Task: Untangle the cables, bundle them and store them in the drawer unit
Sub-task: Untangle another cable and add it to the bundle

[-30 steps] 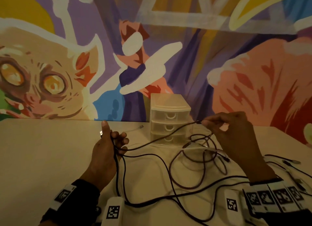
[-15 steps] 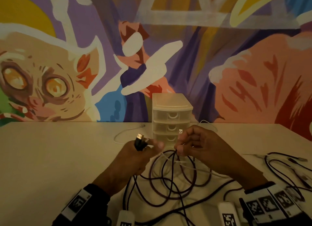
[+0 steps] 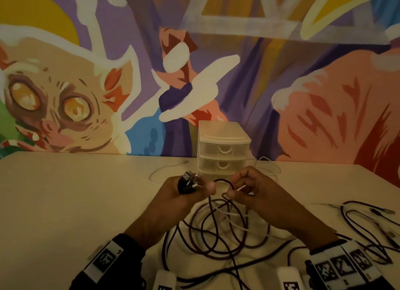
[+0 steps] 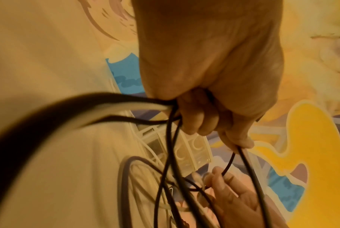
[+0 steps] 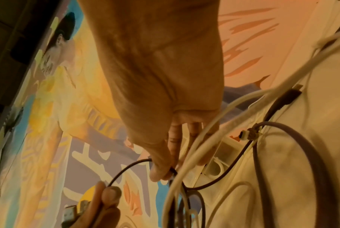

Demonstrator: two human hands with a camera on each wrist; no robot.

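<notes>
I see my left hand (image 3: 181, 201) curled round the dark braided cable's (image 3: 216, 235) USB plugs (image 3: 189, 180) and my right hand (image 3: 257, 194) pinching its thin loop, coils sagging onto the table (image 3: 75, 203) before the translucent plastic drawer unit (image 3: 223, 147)

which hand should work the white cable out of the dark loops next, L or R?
Right, probably. The right hand already pinches the dark cable beside the white cable running through the loops. The left hand is full, gripping the plug ends and several strands, so it suits anchoring.
</notes>
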